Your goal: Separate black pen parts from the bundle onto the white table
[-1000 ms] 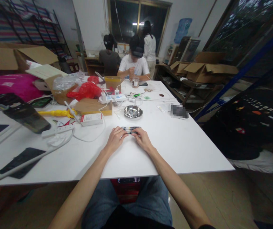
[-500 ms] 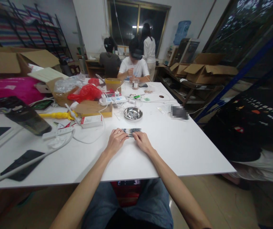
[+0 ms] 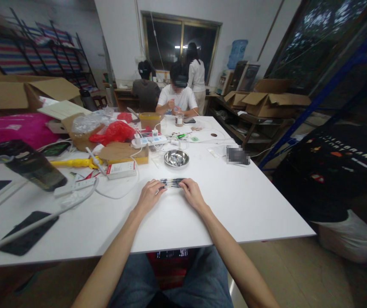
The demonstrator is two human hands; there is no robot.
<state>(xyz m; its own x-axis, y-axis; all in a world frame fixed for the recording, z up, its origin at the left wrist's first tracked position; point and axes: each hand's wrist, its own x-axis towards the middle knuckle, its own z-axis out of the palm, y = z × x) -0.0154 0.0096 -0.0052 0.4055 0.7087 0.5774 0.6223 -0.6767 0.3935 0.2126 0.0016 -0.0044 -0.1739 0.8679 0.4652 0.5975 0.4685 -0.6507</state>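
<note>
Several dark, slender pens lie side by side on the white table, running left to right. My left hand is closed at their left ends, its fingertips pinching around the nearest ones. At the right ends, my right hand is closed too, with thumb and fingers against the pens. The fingers partly cover both ends of the row. Just beyond the pens stands a shiny round metal dish with small dark pieces inside, too small to name.
Left of my hands are a white box, a power strip, a dark bottle and a thick pale cable. A blurred dark object lies to the right. A person in white sits across the table; another person in black is at right.
My hands have drawn slightly apart toward the two ends of the pens, uncovering more of their middle. The whole view has tilted a little, so the table sits lower.
</note>
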